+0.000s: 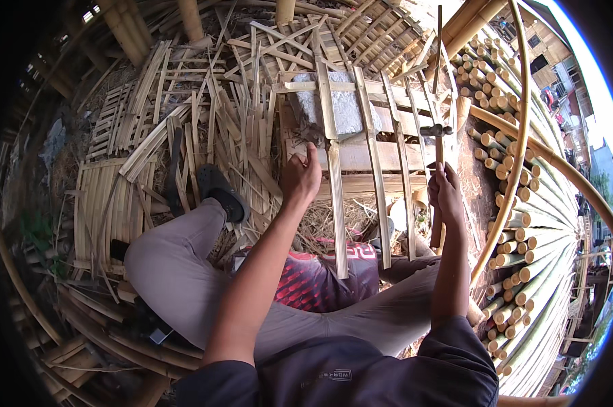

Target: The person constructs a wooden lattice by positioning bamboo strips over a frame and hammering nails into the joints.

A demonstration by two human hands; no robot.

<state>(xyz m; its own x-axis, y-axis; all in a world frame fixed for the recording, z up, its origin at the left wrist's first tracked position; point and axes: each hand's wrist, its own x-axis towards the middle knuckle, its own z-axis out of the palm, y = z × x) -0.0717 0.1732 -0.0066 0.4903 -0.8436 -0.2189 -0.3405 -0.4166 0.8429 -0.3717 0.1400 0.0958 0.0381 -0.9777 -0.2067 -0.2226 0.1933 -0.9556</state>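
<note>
Right hand (445, 193) — gripping hammer (437, 130); left hand (302, 176) near bamboo slats (336, 203)

On my right, cut bamboo poles (547, 237) lie stacked (their round ends toward me); a curved pole (526, 115) arcs before them, a building (529, 51) beyond.

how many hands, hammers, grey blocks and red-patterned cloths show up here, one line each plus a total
Left hand and right hand: 2
Hammer, in the right hand: 1
Grey block, seen between the bamboo slats: 1
Red-patterned cloth, by the lap: 1
Total: 5
</note>
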